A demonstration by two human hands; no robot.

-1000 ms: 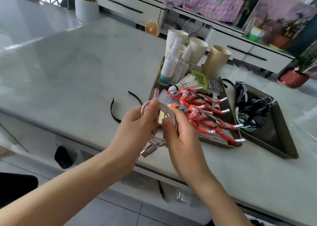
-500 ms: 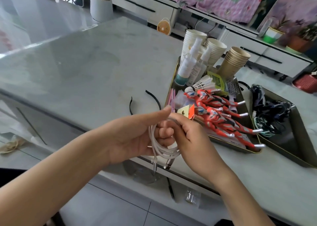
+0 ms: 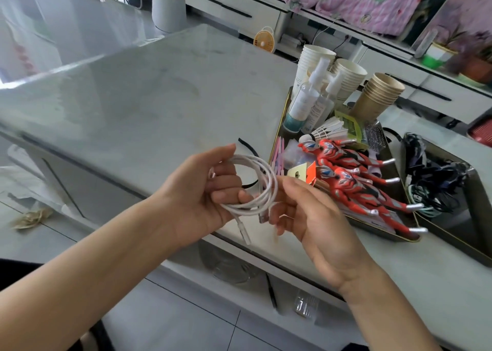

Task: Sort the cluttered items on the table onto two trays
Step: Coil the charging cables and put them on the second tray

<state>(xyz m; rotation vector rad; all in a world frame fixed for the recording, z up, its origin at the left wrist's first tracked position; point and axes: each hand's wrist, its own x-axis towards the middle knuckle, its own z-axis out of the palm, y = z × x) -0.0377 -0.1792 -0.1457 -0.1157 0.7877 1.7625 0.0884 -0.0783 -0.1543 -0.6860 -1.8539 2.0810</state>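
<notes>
Your left hand [image 3: 202,201] grips the coiled cable [image 3: 273,182], held just left of the near tray [image 3: 277,135], above the tabletop [image 3: 133,97]. Your right hand [image 3: 306,214] touches the coil's tray side, fingers curled; whether it pinches is unclear.

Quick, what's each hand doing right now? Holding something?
Left hand: holding the coiled white charging cable, fingers curled through its loop.
Right hand: fingers at the coil's edge; cannot tell whether it grips.

Open tabletop [image 3: 159,97] left of crowded tray [image 3: 278,128]
</notes>
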